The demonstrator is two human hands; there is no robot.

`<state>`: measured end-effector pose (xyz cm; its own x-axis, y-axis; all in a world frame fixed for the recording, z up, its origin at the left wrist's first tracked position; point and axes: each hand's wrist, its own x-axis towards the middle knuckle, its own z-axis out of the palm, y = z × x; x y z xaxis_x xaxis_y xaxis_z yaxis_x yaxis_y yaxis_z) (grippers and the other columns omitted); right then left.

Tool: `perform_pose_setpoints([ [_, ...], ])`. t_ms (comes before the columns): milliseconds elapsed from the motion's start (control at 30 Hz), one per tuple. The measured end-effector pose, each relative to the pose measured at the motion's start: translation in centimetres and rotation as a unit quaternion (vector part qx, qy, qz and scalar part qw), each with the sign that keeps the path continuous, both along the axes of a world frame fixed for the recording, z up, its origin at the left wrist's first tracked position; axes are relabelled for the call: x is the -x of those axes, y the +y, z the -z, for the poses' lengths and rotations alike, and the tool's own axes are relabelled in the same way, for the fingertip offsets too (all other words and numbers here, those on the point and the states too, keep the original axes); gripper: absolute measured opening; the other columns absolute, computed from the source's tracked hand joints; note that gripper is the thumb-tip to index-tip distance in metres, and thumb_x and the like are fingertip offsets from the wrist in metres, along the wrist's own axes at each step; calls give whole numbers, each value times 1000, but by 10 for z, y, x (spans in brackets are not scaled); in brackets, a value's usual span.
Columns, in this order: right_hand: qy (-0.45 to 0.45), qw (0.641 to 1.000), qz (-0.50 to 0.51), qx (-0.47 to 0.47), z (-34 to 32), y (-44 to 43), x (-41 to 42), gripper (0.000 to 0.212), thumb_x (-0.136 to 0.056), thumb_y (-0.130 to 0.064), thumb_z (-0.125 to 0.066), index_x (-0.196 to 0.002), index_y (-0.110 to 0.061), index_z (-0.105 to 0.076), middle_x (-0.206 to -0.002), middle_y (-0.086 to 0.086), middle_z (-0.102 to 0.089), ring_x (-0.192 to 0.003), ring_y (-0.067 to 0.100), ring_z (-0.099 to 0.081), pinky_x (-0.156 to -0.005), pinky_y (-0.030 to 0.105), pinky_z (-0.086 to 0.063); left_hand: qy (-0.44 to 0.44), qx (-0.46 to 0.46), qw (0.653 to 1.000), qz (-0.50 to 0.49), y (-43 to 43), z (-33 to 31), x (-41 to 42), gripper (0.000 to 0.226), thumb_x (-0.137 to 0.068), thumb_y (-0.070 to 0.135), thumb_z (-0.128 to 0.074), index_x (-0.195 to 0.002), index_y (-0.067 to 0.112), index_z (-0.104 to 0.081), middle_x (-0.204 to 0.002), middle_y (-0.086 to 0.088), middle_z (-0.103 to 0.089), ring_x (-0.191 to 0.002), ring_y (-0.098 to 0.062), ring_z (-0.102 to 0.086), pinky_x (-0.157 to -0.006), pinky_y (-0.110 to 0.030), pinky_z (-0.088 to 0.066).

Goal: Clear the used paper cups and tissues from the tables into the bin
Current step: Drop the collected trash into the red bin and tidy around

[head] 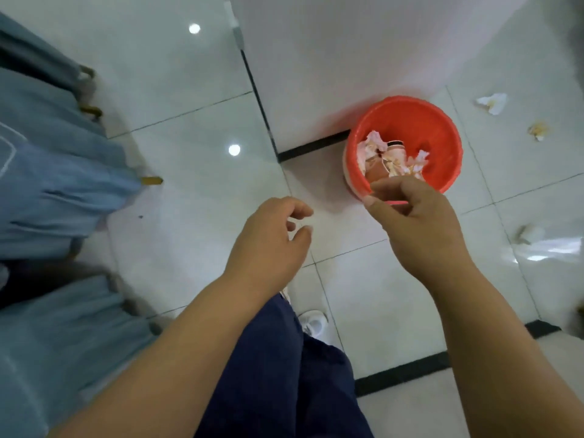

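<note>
Nearest you: navy trousers and a white shoe on the glossy white tile floor.

Your left hand hangs over bare tile, left of the bin and well apart from it. Its fingers are loosely curled, w/ nothing in them.

Your right hand is over the bin's near rim, thumb and forefinger pointing at the bin mouth w/ a gap between them. Nothing shows in that gap, so the grip reads as released.

The bin stands upright on the floor, mouth facing straight up at you. It's round, so no long axis from here. A bright red bag lines it and folds over the rim; a pale body shows under the bag on the left side. It sits just beside the wall corner.

Inside the bin are crumpled white tissues, some stained, and a pinkish cup tipped among them. Its dark-banded end is toward the far side, long axis approx near-to-far. Finer detail is too blurred.

To your left are chairs w/ blue-grey covers.

Right of the bin, 3 loose tissues lie on the floor, well apart.

Farthest: a white wall w/ black skirting.
</note>
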<state>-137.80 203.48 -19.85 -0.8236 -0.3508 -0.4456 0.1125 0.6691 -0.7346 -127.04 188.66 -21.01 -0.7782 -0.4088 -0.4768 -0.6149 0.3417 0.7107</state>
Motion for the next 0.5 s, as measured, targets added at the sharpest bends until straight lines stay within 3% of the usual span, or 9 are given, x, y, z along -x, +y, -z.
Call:
perform_pose_setpoints([
  [200, 4, 989, -145, 3, -39, -100, -16, 16, -90, -33, -61, -106, -32, -59, -92, -25, -57, -82, -9, -54, -60, 5, -37, 10, 29, 994, -101, -73, -38, -40, 16, -93, 25, -58, -106, 34, -54, -109, 16, -53, -94, -1, -53, -77, -7, -40],
  [333, 9, 970, -244, 9, -62, -163, -28, 19, -90, -34, -60, -109, -31, -58, -95, -22, -57, -87, -5, -54, -66, 12, -38, 16, 51, 987, -148, -106, -57, -73, 21, -94, 29, -56, -115, 31, -55, -111, 18, -50, -97, 1, -51, -75, -2, -37],
  [500, 16, 938, -345, 24, -83, -212, -48, 19, -91, -33, -60, -109, -30, -58, -96, -20, -58, -86, -5, -54, -65, 11, -38, -13, 57, 969, -242, -116, -70, -108, 23, -94, 33, -55, -117, 32, -54, -114, 18, -49, -96, 0, -50, -73, -4, -36],
])
